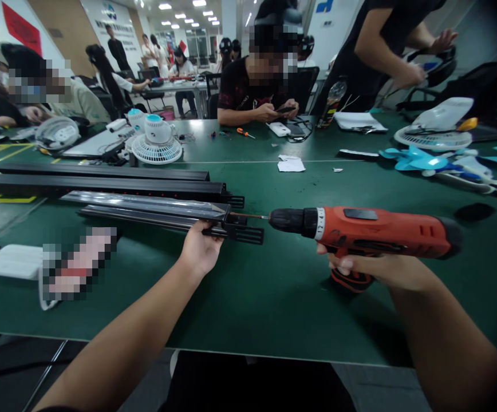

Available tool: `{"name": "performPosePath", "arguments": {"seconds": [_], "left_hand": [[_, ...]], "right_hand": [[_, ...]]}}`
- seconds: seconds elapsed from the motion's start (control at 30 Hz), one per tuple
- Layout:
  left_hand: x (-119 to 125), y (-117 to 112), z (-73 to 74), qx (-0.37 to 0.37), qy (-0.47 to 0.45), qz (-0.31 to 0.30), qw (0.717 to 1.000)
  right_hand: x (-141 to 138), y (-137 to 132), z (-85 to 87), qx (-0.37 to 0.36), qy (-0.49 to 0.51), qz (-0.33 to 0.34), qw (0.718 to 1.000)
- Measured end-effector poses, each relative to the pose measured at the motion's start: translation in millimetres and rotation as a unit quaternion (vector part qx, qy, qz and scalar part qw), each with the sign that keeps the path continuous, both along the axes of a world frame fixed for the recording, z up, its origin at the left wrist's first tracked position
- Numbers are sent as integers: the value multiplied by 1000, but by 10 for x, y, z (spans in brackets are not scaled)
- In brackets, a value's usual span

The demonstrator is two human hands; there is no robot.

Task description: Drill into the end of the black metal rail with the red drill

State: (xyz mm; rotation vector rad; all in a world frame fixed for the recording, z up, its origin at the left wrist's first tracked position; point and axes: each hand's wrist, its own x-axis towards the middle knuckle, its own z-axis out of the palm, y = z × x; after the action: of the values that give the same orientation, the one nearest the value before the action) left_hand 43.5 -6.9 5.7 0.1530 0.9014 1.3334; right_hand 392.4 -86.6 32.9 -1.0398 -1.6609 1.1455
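Note:
My right hand (362, 269) is closed round the grip of an orange and black cordless drill (369, 229), held level and pointing left. Its bit (251, 216) meets the end of a long black and silver metal rail (154, 213) lying on the green table (248, 297). My left hand (201, 246) grips that rail near its right end, beside a black ribbed end piece (244, 232). Two more long black rails (102, 178) lie just behind it.
Small white fans (157, 143) stand at the back left, and fan parts with blue blades (424, 160) lie at the right. Paper scraps (290, 164), a screwdriver (245, 133) and a white block (14, 261) are on the table. Several people sit or stand along the far side.

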Motion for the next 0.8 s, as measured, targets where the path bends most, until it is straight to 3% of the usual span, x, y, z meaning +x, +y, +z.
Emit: {"name": "performPosePath", "arguments": {"seconds": [0.23, 0.8], "left_hand": [[34, -15, 45, 0, 2, 2, 1000], [17, 5, -21, 0, 2, -1, 1000]], "right_hand": [[-10, 2, 30, 4, 0, 2, 1000], [-23, -6, 18, -26, 25, -31, 999]]}}
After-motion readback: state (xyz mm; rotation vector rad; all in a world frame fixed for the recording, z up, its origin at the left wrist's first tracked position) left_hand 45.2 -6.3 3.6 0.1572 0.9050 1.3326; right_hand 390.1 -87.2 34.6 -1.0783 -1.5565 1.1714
